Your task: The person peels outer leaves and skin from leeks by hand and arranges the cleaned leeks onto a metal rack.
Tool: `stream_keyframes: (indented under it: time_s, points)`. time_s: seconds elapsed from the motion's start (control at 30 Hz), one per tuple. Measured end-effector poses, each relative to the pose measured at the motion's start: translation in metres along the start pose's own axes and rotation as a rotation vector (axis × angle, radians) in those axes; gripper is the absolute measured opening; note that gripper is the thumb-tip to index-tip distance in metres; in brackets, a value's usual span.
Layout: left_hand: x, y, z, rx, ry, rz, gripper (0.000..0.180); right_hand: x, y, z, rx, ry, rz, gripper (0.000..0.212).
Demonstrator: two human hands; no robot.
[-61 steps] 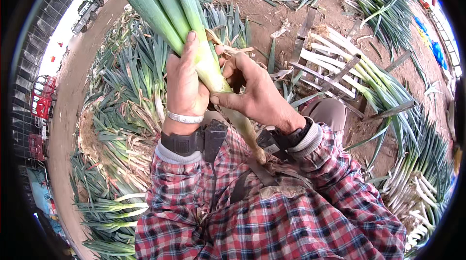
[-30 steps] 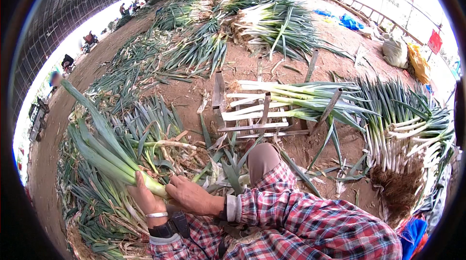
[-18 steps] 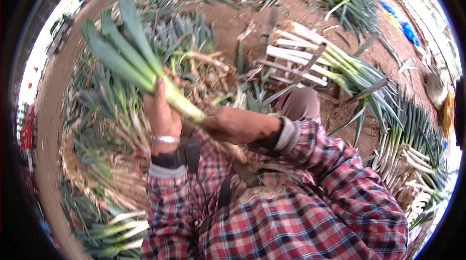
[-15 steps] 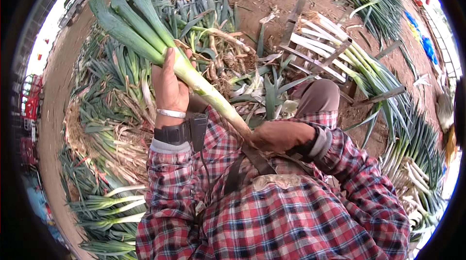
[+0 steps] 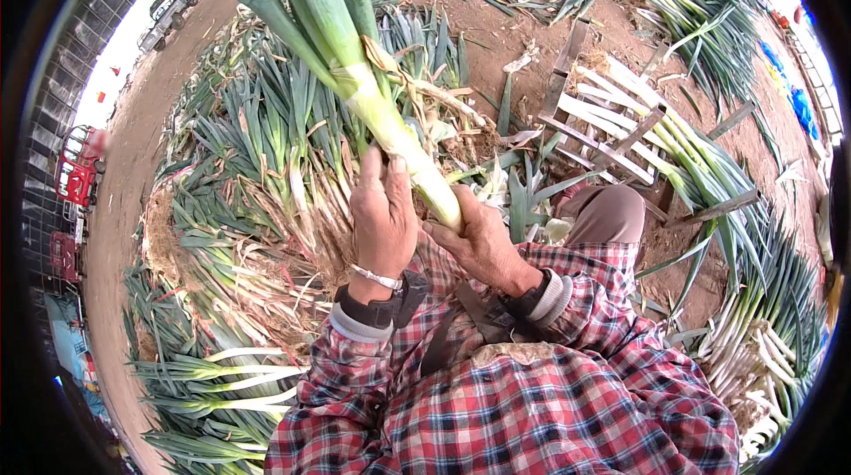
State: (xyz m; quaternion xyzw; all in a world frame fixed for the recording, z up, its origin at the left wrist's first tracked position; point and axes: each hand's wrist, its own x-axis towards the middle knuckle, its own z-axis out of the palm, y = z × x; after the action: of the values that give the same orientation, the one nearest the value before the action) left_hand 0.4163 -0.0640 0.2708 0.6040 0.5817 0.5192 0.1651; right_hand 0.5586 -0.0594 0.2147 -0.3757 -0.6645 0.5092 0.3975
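Note:
A thick leek (image 5: 388,120) with broad green leaves slants across in front of me, leaves up and away, pale base toward my body. Closed around its lower end is my right hand (image 5: 486,240), thumb and fingers on the white base. My left hand (image 5: 386,218) is beside the stalk's near-left side, its visible fingers stretched out toward the shaft. Part of that hand's grip side is hidden, and the root end is covered by my right hand. A torn dry leaf (image 5: 383,58) hangs from the stalk where the leaves fan out.
Untrimmed leeks (image 5: 266,147) are heaped ahead and left. Cleaned leeks (image 5: 239,377) lie near left. A metal rack (image 5: 612,143) cradles white-stemmed leeks ahead right, with more leek bundles (image 5: 700,14) beyond. Peeled leaves litter the ground before my knee (image 5: 612,214).
My left hand has slid down from the upper stalk toward the base, its fingers loosening. My right hand has risen with the leek's base, and the leek now stands steeper.

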Motion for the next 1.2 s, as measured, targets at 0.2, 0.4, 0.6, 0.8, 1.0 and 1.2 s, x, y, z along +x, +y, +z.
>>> stream_keyframes:
  time_s: [0.2, 0.4, 0.6, 0.8, 1.0, 1.2]
  points:
    - [-0.011, -0.006, 0.000, 0.260, -0.072, 0.031, 0.031, -0.010, 0.011, -0.002, 0.056, -0.002, 0.001, 0.034]
    - [-0.001, 0.002, 0.008, 0.459, -0.096, -0.056, 0.023, -0.014, 0.010, -0.006, 0.028, -0.013, 0.075, 0.032]
    - [0.000, -0.022, 0.022, -0.044, -0.203, -0.185, 0.018, -0.017, 0.010, -0.028, 0.400, -0.155, 0.067, 0.041]
    - [-0.019, -0.114, 0.014, 0.335, -0.464, 0.275, 0.017, -0.006, 0.027, -0.041, 0.661, -0.447, 0.256, 0.033]
    - [0.016, 0.000, 0.005, -0.254, 0.070, -0.076, 0.027, -0.009, -0.006, -0.025, 0.262, -0.215, 0.062, 0.049]
    - [0.014, 0.003, 0.013, -0.089, 0.050, -0.053, 0.045, -0.012, -0.016, -0.025, 0.212, -0.264, 0.110, 0.053]
